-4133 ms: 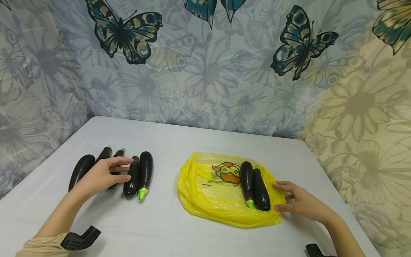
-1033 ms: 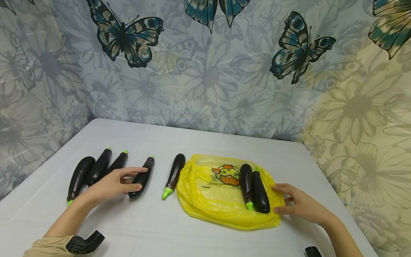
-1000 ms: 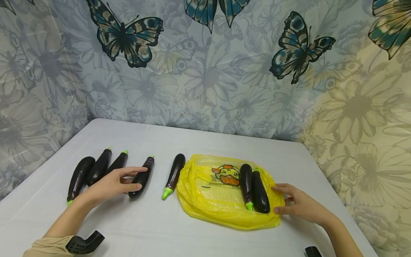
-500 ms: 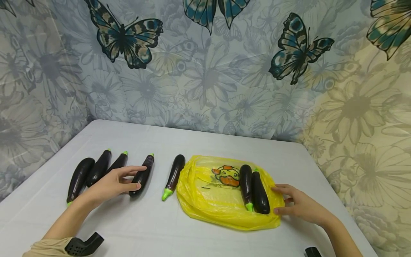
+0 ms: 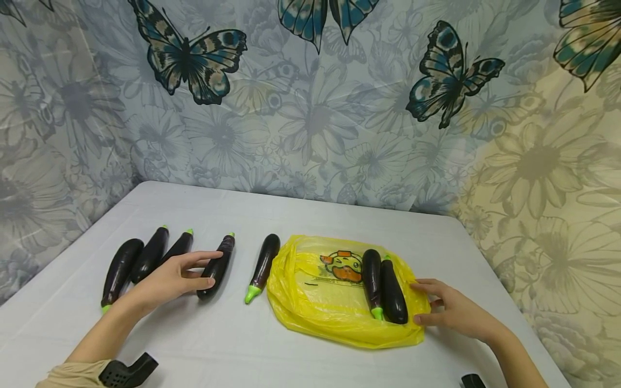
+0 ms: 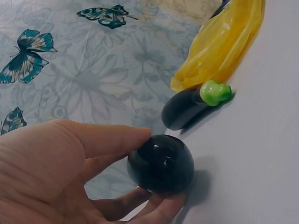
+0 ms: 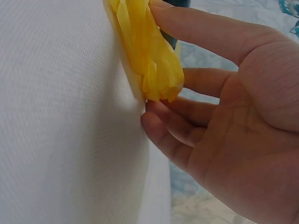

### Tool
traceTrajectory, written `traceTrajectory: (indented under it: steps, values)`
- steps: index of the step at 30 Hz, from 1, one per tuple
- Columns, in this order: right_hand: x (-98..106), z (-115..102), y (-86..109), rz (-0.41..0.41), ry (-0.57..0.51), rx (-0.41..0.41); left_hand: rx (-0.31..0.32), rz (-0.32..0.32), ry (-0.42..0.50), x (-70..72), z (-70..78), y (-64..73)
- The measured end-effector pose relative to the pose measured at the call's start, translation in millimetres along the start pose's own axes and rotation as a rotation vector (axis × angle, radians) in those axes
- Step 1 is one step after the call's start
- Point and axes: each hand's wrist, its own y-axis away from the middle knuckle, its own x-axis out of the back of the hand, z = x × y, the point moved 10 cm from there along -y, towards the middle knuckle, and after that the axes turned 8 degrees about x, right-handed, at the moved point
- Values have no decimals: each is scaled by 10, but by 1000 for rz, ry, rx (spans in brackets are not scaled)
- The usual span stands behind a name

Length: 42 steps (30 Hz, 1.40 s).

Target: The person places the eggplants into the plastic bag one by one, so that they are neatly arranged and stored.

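Note:
My left hand [image 5: 167, 279] holds a dark purple eggplant [image 5: 216, 268] between thumb and fingers, close to the tabletop; in the left wrist view the eggplant's round end [image 6: 163, 163] faces the camera. To its right a lone eggplant [image 5: 264, 264] lies beside the yellow plastic bag [image 5: 310, 307], green stem toward me. Two eggplants [image 5: 372, 277] rest side by side on the bag's right part, over its rolled-down opening. My right hand [image 5: 456, 310] grips the bag's right edge, the thumb on one side and the fingers curled about the other in the right wrist view.
Left of my left hand lie three more eggplants [image 5: 121, 269], partly behind the hand and forearm. A white cloth covers the table [image 5: 233, 345]. A floral, butterfly-printed wall covering [image 5: 315, 118] stands behind its back edge.
Since the oldest frame, one eggplant has come from the left group to the bag's left side. My left hand and its eggplant have shifted right. Over the last second they barely move; the right hand stays.

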Motion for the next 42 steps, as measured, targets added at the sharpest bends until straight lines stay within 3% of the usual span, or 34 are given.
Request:
traceTrajectory:
  steps: [11,25,42]
  values:
    - [1,7,0,1,-15,2,22,22,-16,19,-2,3]
    - [-2,18,-2,-2,-34,-4,12,-21,9,-36,10,0]
    - [-17,13,9,-7,-15,10,21,-13,4,-33,-16,2]
